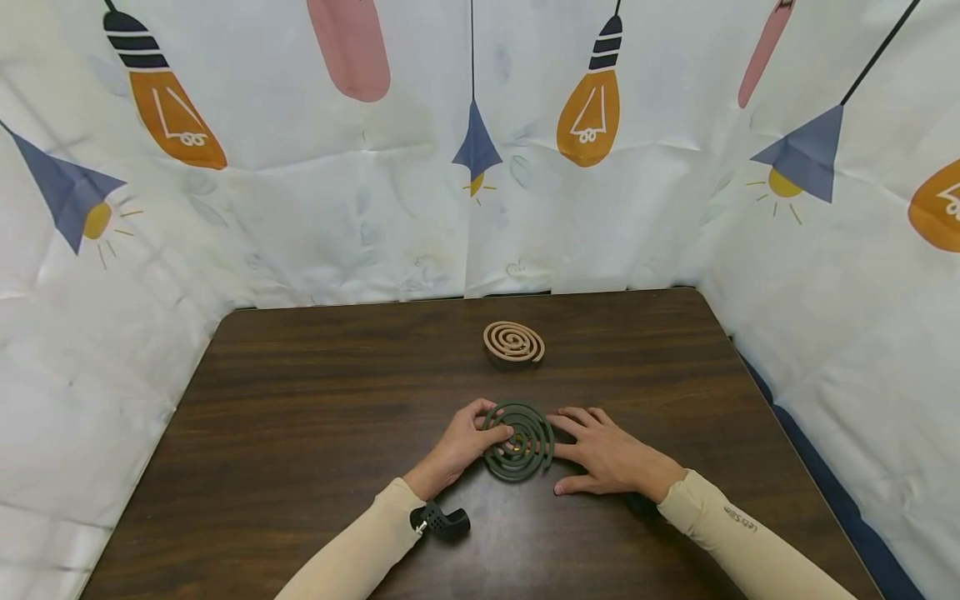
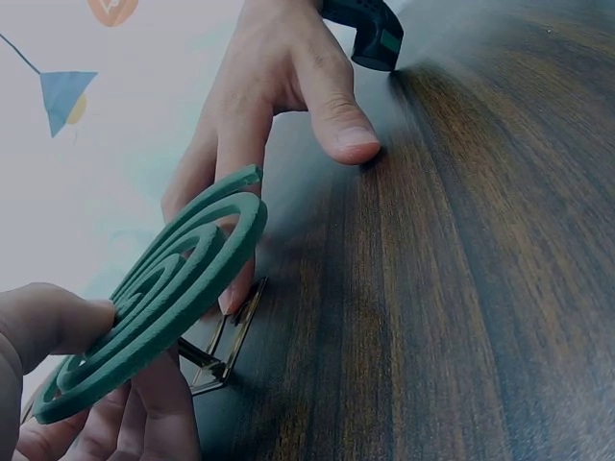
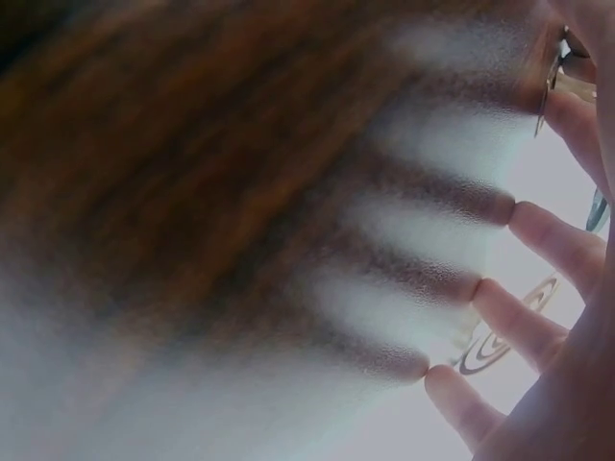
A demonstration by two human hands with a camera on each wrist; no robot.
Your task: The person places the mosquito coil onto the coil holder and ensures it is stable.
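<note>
My left hand [image 1: 463, 440] pinches a green mosquito coil [image 1: 517, 477], thumb on its upper face and the other fingers underneath. In the left wrist view the coil [image 2: 219, 261] is tilted above the table. Beneath it a small metal stand [image 2: 246, 325] sits on the wood, partly hidden by the coil and fingers. My right hand [image 1: 615, 457] is spread to the right of the coil, its index fingertip right at the stand. Its other fingertips [image 3: 527, 226] are down at the tabletop in the right wrist view.
A brown mosquito coil [image 1: 513, 342] sits farther back, raised a little over its shadow. The dark wooden table [image 1: 315, 392] ends at a white printed curtain [image 1: 420, 208] at the back and sides. A black device [image 1: 442, 521] is strapped to the left wrist.
</note>
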